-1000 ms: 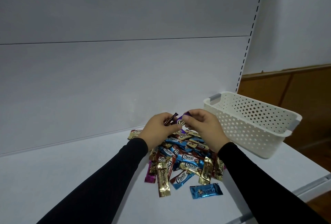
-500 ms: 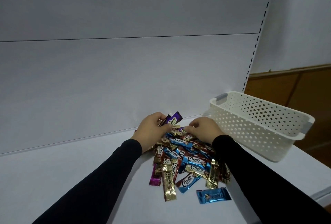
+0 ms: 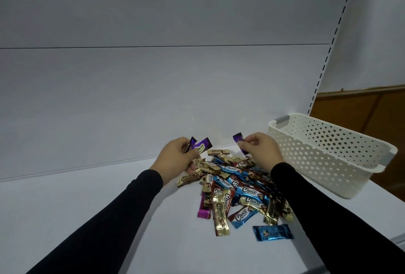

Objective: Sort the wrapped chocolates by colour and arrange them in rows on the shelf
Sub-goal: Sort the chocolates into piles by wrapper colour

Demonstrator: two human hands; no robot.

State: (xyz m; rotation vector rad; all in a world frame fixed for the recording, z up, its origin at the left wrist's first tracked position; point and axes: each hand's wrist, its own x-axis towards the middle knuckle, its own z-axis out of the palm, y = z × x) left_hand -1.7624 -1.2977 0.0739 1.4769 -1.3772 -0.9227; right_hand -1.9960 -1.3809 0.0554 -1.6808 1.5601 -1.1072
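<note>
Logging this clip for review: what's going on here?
A person is picking purple chocolates out of a mixed pile on a white shelf. The left hand holds a few purple chocolates, and the right hand pinches another purple one. No rows are laid out yet. A white basket stands to the right.

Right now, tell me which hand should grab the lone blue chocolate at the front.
Right. The lone blue chocolate lies beside the right sleeve, and the right hand pinches only one purple chocolate; the left hand holds several.
</note>
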